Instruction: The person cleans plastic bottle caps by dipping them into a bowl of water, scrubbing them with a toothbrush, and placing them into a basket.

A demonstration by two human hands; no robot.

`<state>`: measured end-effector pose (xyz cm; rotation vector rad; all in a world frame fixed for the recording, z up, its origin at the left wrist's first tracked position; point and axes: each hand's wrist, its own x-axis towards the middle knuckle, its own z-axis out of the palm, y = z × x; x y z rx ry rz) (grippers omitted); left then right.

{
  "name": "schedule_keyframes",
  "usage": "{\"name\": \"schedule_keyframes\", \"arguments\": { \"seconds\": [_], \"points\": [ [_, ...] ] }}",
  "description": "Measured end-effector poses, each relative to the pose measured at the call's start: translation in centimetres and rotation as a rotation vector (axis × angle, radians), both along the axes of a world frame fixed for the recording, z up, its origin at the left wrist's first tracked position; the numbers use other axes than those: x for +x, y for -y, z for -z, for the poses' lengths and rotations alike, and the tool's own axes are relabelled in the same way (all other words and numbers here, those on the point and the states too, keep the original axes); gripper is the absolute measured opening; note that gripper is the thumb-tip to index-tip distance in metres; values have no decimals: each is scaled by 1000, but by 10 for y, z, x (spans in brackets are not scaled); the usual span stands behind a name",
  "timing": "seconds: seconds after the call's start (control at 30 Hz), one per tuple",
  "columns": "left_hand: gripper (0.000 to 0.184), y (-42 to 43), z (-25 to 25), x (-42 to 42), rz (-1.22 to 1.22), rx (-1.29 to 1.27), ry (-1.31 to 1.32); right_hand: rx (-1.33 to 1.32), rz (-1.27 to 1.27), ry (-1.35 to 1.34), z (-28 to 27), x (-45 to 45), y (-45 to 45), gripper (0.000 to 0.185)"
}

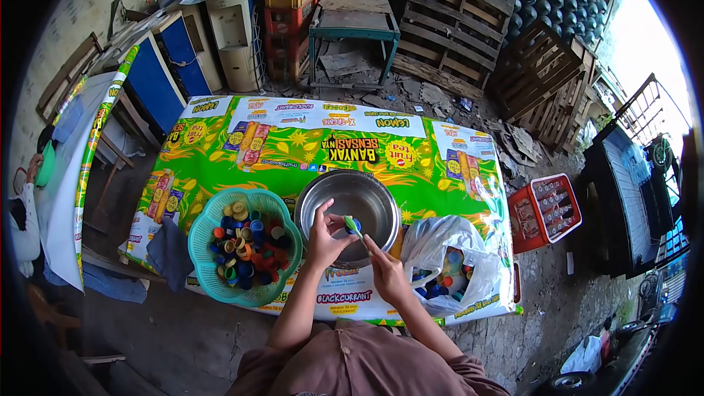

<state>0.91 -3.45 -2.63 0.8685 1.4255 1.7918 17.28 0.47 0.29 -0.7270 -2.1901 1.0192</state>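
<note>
Over the front of a steel bowl (350,185), my left hand (326,235) pinches a small blue bottle cap (353,226). My right hand (385,268) grips a thin tool with a green part (352,221) that touches the cap. The inside of the bowl that shows is bare metal. To the left of the bowl sits a turquoise plastic basket (202,227) holding several caps in blue, orange, red and cream. Right of my right hand lies an open white plastic bag (480,235) with several caps inside.
A green printed sheet (293,148) covers the table. A dark cloth (169,253) hangs at its left front. Beyond the right edge stands a red crate (546,213). Another person's hand (35,169) holds a green object at the far left. Pallets (455,22) lean behind.
</note>
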Motion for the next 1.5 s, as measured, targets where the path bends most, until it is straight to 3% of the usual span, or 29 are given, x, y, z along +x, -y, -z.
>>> {"name": "schedule_keyframes", "arguments": {
  "seconds": [0.07,0.2,0.27,0.33,0.47,0.5,0.6,0.67,0.77,0.93,1.0,1.07,1.13,1.17,1.27,1.3,1.4,1.43,1.5],
  "points": [
    [84,0,-1,2,-3,3,-6,-122,70,175,-2,0,-4,48],
    [80,-3,3,2,-39,58,-29,29,-6,29,0,4,2,49],
    [81,-4,4,1,-34,46,-16,37,-32,117,3,7,5,50],
    [82,-5,5,2,-36,38,-3,-202,111,90,6,10,-1,49],
    [83,-5,5,2,-35,78,44,23,-4,93,4,12,8,50],
    [83,-4,0,2,-28,53,46,46,40,-11,9,9,4,51],
    [82,-6,-1,1,-27,56,11,-98,70,68,5,15,-2,50],
    [82,-4,1,2,-32,77,-22,25,11,78,0,13,0,49],
    [85,-6,-1,2,-19,42,-1,-160,95,97,7,8,-12,51],
    [87,-7,-5,-1,-7,55,-33,79,-41,205,0,6,-8,49],
    [87,-6,-11,2,-9,13,-33,-224,92,81,7,1,-17,47],
    [87,-8,-6,0,-14,23,-20,-161,91,75,-5,4,-15,47],
    [87,-8,-3,-1,5,67,-20,67,-67,200,-1,9,-9,47],
    [87,-8,-2,0,11,57,-12,106,-23,81,5,4,-9,47],
    [86,-8,-7,4,-1,18,13,-113,106,47,-3,6,-14,46],
    [86,-9,-4,3,-6,46,40,43,39,37,2,9,-12,46],
    [87,-10,1,0,-23,60,7,13,26,1,13,7,-7,46],
    [87,-10,0,0,-23,59,7,-141,84,77,16,8,-12,47],
    [83,-7,-4,-1,-46,49,-23,-63,30,68,7,11,-8,47]
  ]
}}
